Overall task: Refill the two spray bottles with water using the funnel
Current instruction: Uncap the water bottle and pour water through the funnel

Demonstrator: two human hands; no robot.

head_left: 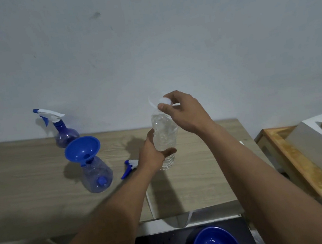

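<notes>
Pale grey wall rises behind a long wood-grain desk [33, 186], and off its right edge sits a wooden tray frame [294, 169] holding a grey slab. Over the right half of the desk, the left hand [153, 152] wraps around the middle of a clear plastic water bottle [165, 137], nearly full and upright. Whether its base rests on the desk I cannot tell. The right hand [183, 111] pinches the white screw cap [164, 101] on top between thumb and fingertips.

Toward the left, mid-desk, a clear blue-tinted spray bottle [98, 175] stands with its neck open and a blue plastic funnel [82, 149] seated in it, leaning a little. At the back edge stands a second, rounder blue spray bottle [65, 132] with its white-and-blue trigger head on. A round blue bowl [216, 242] sits below the front edge. A loose white-and-blue trigger head [130, 166] lies on the desk just beside the left wrist.

Risks, as I judge them: the thin bottle is gripped firmly, so once uncapped a squeeze could slop water out. The funnel bottle looks empty and light, so a hard pour or a knock against the leaning funnel could tip it.
</notes>
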